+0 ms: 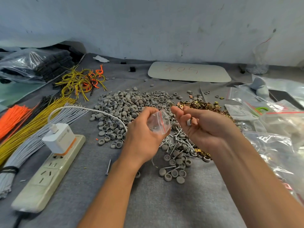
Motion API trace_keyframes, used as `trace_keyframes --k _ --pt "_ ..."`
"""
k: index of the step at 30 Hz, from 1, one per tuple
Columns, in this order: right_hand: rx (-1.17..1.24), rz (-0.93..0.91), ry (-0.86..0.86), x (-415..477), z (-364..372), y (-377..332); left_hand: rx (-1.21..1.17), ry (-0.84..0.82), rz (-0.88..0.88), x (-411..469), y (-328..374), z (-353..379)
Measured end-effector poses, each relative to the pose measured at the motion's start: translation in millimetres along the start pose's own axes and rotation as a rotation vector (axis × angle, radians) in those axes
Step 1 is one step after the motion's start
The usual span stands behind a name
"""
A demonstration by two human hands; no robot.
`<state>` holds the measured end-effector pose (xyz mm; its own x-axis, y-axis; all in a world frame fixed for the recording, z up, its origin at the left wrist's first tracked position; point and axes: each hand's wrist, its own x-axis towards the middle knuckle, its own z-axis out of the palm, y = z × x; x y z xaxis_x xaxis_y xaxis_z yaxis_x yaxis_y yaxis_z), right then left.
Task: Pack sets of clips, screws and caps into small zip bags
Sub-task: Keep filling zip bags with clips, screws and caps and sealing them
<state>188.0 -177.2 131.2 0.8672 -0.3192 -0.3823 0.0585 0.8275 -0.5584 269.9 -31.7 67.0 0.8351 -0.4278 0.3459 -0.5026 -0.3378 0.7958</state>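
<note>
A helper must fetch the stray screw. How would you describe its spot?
Start at the power strip on the left. Right of it, beside the left forearm, lies one screw, alone on bare grey cloth, apart from the screw heap farther right.

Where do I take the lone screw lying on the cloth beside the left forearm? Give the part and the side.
Pinch the lone screw across the middle of its shank, coming straight down from above. It lies flat on the grey cloth, apart from the piles, with bare cloth along both long sides for fingertips.
</note>
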Motion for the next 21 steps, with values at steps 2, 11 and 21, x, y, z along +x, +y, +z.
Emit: trace_keyframes --k 2,11,21 --pt "0.002 0.014 -0.006 0.4 0.0 -0.2 0.032 -0.02 0.003 -0.3 -0.1 2.1" --pt "-0.143 -0.314 -0.173 -1.2 18.8 12.0 0.029 -0.038 0.02 -1.7 3.1 7.8" --pt "-0.362 -0.48 -0.246 -12.0 32.8 26.9 -0.131 -0.071 -0.032 1.6 7.7 2.7"
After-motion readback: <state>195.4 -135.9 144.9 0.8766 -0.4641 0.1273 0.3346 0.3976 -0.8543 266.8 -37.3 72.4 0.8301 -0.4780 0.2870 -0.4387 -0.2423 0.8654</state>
